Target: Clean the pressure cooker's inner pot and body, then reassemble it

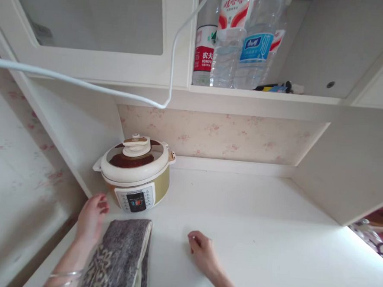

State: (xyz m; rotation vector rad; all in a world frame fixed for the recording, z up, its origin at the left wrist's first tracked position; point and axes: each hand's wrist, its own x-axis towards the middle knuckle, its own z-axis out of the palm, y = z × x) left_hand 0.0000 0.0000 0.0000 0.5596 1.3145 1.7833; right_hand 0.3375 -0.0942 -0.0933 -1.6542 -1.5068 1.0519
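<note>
My left hand (91, 217) hovers beside the front left of an electric pressure cooker (138, 168), its fingers loosely bent and a little apart, with nothing seen in them. Just right of that wrist lies a folded grey patterned cloth (123, 247), its near end cut off by the frame. Over the white countertop (238, 224), to the right of the cloth, my right hand (202, 250) is closed with its fingers curled in. No object shows in it. The cooker stands with its lid on and its control panel facing me.
Several plastic water bottles (229, 50) stand on the open shelf above, beside small items (279, 87). A white cable (116, 92) hangs across the view before the cabinet door (112, 65). White side panels (355, 166) flank the counter.
</note>
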